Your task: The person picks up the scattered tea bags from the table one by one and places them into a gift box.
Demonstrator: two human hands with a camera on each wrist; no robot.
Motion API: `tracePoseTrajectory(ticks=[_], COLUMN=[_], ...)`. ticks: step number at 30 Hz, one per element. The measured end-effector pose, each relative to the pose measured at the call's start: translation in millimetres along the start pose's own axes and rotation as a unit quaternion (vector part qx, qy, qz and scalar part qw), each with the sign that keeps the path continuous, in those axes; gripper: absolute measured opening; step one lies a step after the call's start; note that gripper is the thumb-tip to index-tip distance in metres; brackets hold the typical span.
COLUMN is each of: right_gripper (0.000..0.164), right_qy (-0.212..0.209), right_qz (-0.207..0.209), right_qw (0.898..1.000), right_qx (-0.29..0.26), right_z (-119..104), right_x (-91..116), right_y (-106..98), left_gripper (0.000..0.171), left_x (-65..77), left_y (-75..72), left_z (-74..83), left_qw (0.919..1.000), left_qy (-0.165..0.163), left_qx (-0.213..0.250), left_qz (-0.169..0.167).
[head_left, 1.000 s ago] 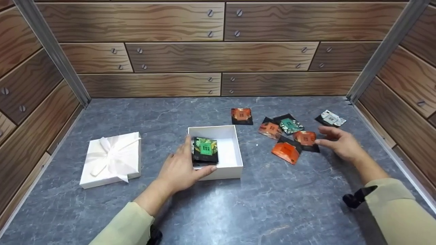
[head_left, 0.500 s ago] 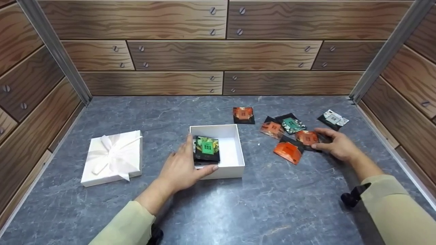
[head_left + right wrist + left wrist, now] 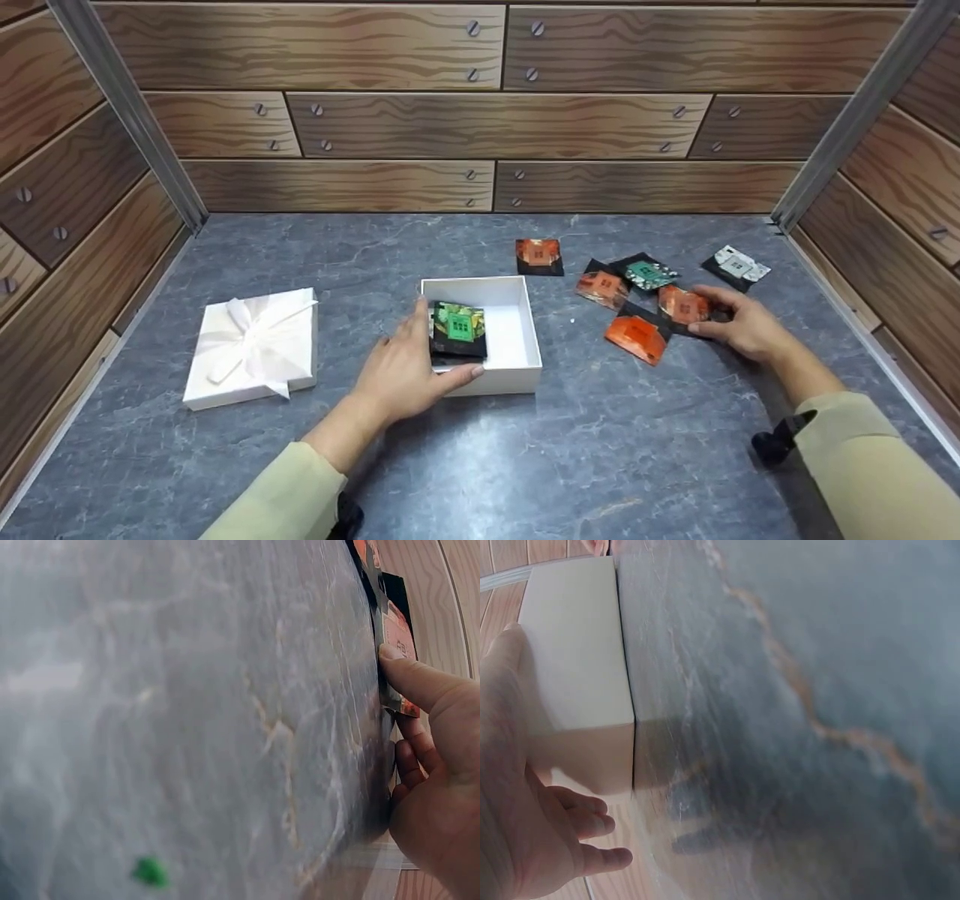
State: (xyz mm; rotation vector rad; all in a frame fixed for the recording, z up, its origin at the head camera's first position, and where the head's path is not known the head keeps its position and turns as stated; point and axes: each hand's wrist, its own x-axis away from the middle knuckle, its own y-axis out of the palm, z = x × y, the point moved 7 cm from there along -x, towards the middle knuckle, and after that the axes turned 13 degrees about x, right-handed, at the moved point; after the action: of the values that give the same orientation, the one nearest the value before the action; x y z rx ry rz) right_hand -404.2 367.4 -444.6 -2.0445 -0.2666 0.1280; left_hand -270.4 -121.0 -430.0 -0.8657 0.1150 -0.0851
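A white box (image 3: 525,322) without its lid stands mid-table, with a black and green sachet (image 3: 459,330) lying in its left part. My left hand (image 3: 397,375) rests against its near left corner, fingers along the left wall and thumb along the front rim. In the left wrist view the box's plain side (image 3: 577,645) fills the space beside the hand. On the right, my right hand (image 3: 742,324) pinches an orange and black sachet (image 3: 682,304) by its right edge. The right wrist view shows the thumb on the face of this sachet (image 3: 396,637).
Left of the box lies a white lid with a ribbon bow (image 3: 251,341). Around the held sachet are a bright orange sachet (image 3: 637,337), another orange one (image 3: 602,287) and a green one (image 3: 649,271). Farther off lie an orange sachet (image 3: 538,255) and a white one (image 3: 739,266). Wood-patterned walls enclose the table.
My right hand has moved in to the left, taken hold of the orange and black sachet's edge and shifted it slightly. My left hand has stayed at the box.
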Motion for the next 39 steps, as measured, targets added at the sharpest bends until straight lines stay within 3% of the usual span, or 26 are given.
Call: tracePoseTrajectory(ticks=[13, 23, 29, 34, 39], right_gripper=[0.071, 0.067, 0.060, 0.040, 0.049], right_qy=[0.013, 0.045, 0.056, 0.057, 0.047], right_qz=[0.044, 0.060, 0.105, 0.143, 0.168], right_qw=[0.999, 0.996, 0.985, 0.974, 0.966], right_qx=[0.019, -0.049, -0.126, -0.166, -0.191], right_z=[6, 14, 18, 10, -13], right_x=[6, 12, 20, 24, 24], right_y=[0, -7, -20, -38, -53], left_gripper=[0.135, 0.133, 0.133, 0.135, 0.134], left_x=[-0.3, -0.2, -0.5, -0.2, 0.3], left_y=[1.9, -0.1, -0.2, -0.8, 0.3], left_z=[-1.8, -2.0, -1.3, -0.7, -1.2], left_qw=[1.0000, 1.0000, 1.0000, 1.0000, 1.0000], left_qy=[-0.004, 0.000, 0.000, 0.002, -0.002], left_qx=[0.002, 0.002, 0.000, -0.002, 0.000], left_qz=[-0.001, 0.009, 0.006, 0.005, 0.003])
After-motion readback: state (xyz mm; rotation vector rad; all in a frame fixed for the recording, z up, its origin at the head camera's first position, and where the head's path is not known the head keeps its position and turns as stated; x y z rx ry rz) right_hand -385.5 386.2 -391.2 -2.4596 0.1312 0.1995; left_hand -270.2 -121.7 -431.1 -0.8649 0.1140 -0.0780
